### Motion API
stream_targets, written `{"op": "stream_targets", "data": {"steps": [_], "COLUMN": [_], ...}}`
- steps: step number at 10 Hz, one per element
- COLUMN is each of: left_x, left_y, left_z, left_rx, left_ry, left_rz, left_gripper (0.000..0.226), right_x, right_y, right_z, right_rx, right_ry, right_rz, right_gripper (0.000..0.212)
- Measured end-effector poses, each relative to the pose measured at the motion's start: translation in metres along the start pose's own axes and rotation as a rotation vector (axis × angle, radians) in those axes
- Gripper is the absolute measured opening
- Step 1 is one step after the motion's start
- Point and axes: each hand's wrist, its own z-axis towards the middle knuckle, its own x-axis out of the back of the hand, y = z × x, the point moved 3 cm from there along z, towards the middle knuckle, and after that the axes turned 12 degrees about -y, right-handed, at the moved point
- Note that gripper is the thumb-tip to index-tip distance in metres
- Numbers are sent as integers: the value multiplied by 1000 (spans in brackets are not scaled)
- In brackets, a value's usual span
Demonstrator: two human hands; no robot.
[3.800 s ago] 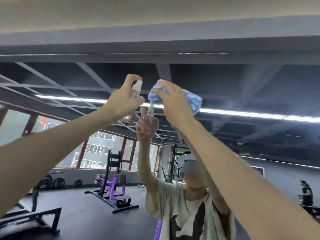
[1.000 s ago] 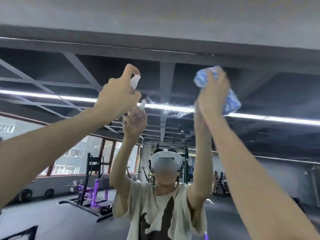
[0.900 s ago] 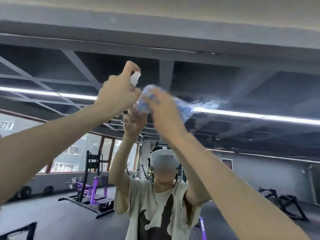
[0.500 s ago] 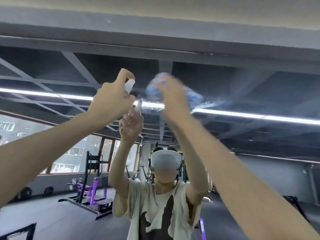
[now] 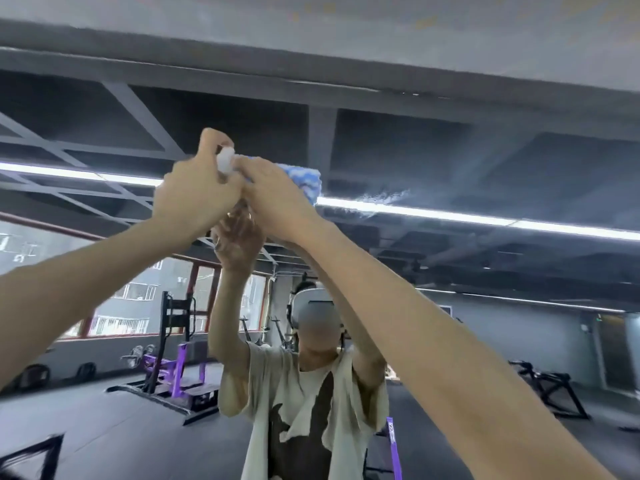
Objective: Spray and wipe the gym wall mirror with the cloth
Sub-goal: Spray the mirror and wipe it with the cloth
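Landmark: cloth (image 5: 306, 181), against the mirror (image 5: 467, 157).
- Right hand (image 5: 277, 202): in front of the cloth, gripping it.
- Left hand (image 5: 197, 195): just left of the cloth, touching the right hand.
- Spray bottle (image 5: 225, 161): in the left hand, left of the cloth.
- Wet streak (image 5: 379, 199): on the mirror, right of the cloth.
- Reflected person (image 5: 304, 393): below the cloth.

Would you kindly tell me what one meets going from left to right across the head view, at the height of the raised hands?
left hand → spray bottle → right hand → cloth → wet smear
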Motion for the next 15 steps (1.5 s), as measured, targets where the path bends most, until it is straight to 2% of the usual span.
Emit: {"op": "stream_targets", "data": {"steps": [1,2,3,4,5,6,7,8,9,10,11,12,13,14,15], "left_x": [1,-1,-6,-6,-7,-6,-5,-5,-11,-24,-36,-50,-70,-85,-94], "left_y": [-4,-6,-3,3,11,13,11,9,17,33,54,78,110,141,167], "left_z": [-2,-8,-13,-10,-7,-7,-10,-9,-10,-13,-21,-25,-23,-25,-29], "left_rx": [-10,-57,-112,-136,-167,-165,-166,-137,-111,-90,-106,-158,-154,-147,-161], "left_ry": [-38,-105,-151,-135,-95,-123,-127,-108,-116,-150,-182,-183,-173,-120,-86], "left_rz": [-81,-129,-128,-121,-155,-144,-80,-88,-181,-226,-195,-120,-141,-170,-131], "left_gripper": [33,33,41,50,56,57,57,52,51,49,48,47,52,51,50], "right_x": [27,85,61,4,-4,50,80,45,-17,-1,66,111,95,45,57], "right_y": [57,146,124,54,23,94,152,90,12,53,149,202,172,106,128], "right_z": [-47,-113,-112,-82,-88,-119,-152,-109,-102,-144,-217,-271,-229,-175,-190], "right_rx": [-209,-785,-807,-340,38,-354,-911,-689,-162,-73,-656,-1220,-954,-326,-73], "right_ry": [132,505,547,345,107,231,486,526,118,95,315,553,539,199,96], "right_rz": [-21,-27,-107,-156,-272,-234,-104,-66,-121,-242,-354,-212,-170,-101,-216], "right_gripper": [44,52,61,62,56,50,55,49,52,64,54,54,43,41,60]}}
